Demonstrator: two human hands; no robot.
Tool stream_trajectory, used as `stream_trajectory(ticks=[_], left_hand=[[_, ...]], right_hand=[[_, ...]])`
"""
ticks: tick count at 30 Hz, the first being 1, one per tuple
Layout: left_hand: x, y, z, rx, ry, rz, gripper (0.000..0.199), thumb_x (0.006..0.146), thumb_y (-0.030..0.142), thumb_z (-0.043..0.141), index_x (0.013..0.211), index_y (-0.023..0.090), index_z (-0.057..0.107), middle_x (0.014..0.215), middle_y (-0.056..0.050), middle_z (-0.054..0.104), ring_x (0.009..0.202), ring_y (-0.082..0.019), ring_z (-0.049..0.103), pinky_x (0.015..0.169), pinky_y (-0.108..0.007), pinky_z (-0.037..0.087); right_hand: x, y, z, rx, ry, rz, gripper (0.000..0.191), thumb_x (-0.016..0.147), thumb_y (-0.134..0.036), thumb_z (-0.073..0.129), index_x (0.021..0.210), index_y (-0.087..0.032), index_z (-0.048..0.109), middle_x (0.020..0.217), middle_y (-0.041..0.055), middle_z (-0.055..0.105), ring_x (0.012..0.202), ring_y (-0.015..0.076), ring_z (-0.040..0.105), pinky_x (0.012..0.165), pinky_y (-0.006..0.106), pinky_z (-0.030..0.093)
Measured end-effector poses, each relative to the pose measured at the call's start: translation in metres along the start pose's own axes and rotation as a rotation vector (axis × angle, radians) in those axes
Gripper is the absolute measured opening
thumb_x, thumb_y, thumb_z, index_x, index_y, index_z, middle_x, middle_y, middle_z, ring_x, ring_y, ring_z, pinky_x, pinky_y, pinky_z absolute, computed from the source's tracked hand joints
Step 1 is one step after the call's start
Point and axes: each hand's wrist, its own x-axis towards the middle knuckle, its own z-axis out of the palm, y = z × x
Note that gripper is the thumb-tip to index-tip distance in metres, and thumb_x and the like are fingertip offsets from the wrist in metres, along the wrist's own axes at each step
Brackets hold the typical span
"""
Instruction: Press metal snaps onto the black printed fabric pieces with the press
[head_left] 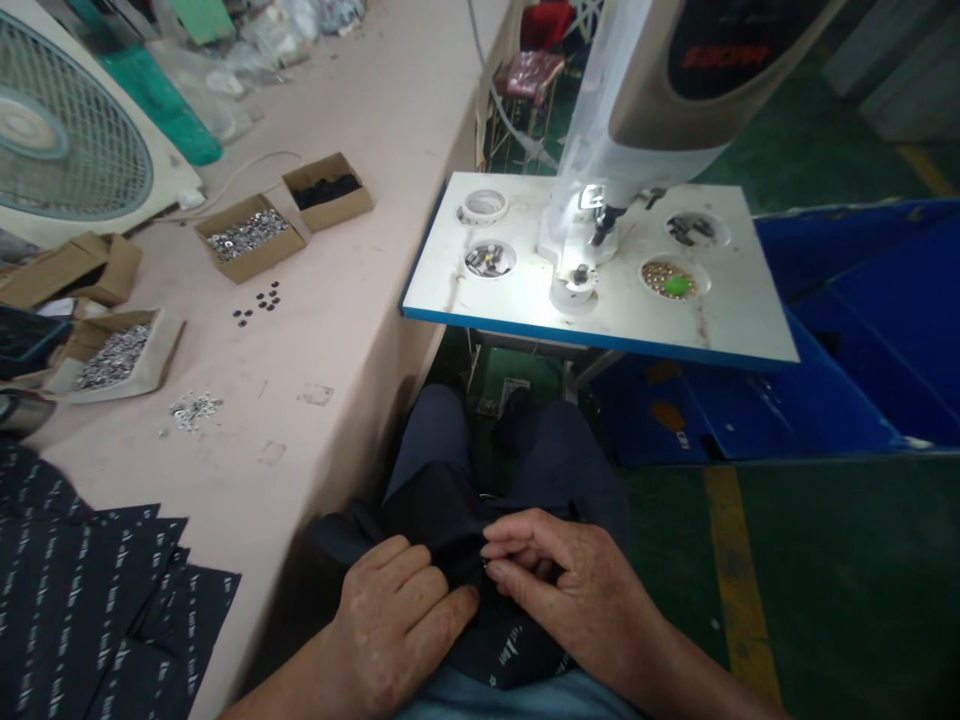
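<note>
Black fabric (499, 640) with white printed lettering lies bunched across my lap. My left hand (401, 620) is closed on the fabric, its fingers curled and its thumb pressed along the cloth. Just to the right, my right hand (559, 575) pinches thumb and forefinger together at the cloth. A tiny shiny piece glints at those fingertips, too small to name for certain. In front of my knees stands a press machine (574, 240) with a lit working point and a white, blue-edged table (517, 305).
The bench (322, 330) at left bears a box of silver metal parts (251, 235), a box of black parts (326, 190), loose parts (195, 410), printed black fabric pieces (82, 600) and a fan (67, 120). Blue bins (862, 320) stand at right.
</note>
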Motion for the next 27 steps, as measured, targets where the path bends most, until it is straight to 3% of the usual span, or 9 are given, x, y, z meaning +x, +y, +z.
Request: stream_trajectory(ticks=[9,19,27], left_hand=[[-0.002,0.000,-0.002,-0.020,-0.034,-0.021,0.018,0.094,0.007,0.051,0.105,0.012,0.065,0.071,-0.002,0.055,0.068,-0.017,0.041,0.064,-0.035,0.025],[0.003,-0.001,-0.001,-0.025,-0.034,-0.046,0.021,0.098,0.010,0.044,0.104,0.012,0.064,0.071,-0.003,0.055,0.068,-0.017,0.044,0.063,-0.035,0.025],[0.005,-0.002,0.004,-0.127,-0.018,-0.210,0.025,0.083,0.002,0.048,0.096,0.019,0.061,0.075,-0.001,0.061,0.068,-0.017,0.052,0.062,-0.033,0.030]], right_hand=[[0.002,0.003,0.003,-0.087,-0.053,-0.053,0.027,0.085,-0.016,0.069,0.110,-0.025,0.072,0.094,-0.0001,0.079,0.080,0.0161,0.075,0.074,0.026,0.058],[0.002,0.003,0.000,-0.328,-0.120,-0.264,0.029,0.092,-0.014,0.061,0.116,-0.028,0.070,0.104,-0.0008,0.079,0.092,0.0164,0.074,0.083,0.025,0.054],[-0.001,-0.015,-0.010,-0.372,-0.168,-0.306,0.034,0.089,-0.013,0.056,0.116,-0.027,0.070,0.101,0.0010,0.079,0.088,0.0185,0.073,0.083,0.027,0.052]])
